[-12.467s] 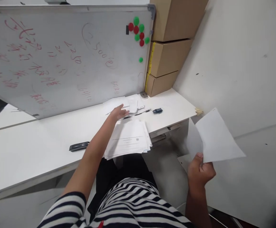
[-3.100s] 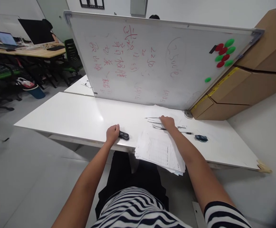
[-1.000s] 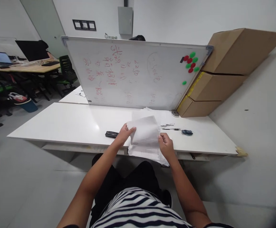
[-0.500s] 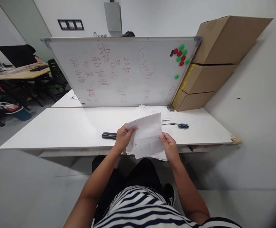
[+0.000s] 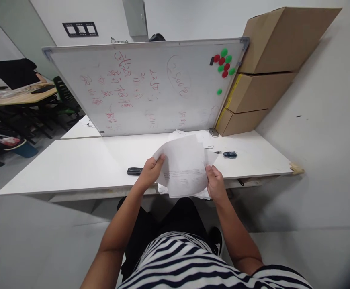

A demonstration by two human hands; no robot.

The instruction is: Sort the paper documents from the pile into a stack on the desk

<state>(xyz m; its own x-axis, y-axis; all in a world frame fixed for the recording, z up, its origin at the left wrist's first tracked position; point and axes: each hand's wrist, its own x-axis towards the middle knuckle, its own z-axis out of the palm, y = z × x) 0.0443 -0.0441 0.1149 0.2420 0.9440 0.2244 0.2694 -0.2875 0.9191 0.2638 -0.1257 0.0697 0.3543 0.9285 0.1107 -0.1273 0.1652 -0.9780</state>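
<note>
Printed paper sheets [image 5: 183, 160] are held up above the front edge of the white table, slightly bowed. My left hand [image 5: 151, 171] is closed on their left edge, thumb on top. On the right side, my right hand [image 5: 215, 182] pinches the sheets, and a corner of one sticks out beyond the others there. More papers [image 5: 162, 189] lie beneath, mostly hidden. Left of my left hand rests a black stapler-like object [image 5: 134, 171], its right end near my wrist.
A whiteboard [image 5: 144, 88] with red writing and magnets leans upright at the table's [image 5: 72, 164] back. Stacked cardboard boxes [image 5: 265, 44] stand at the back right. A small dark blue packet [image 5: 230, 154] and a grey mouse-like object [image 5: 213, 132] lie right of the papers.
The sheets have fanned apart, with a corner now showing at the right, and they bow more. My left hand has moved slightly left. The view has shifted a little.
</note>
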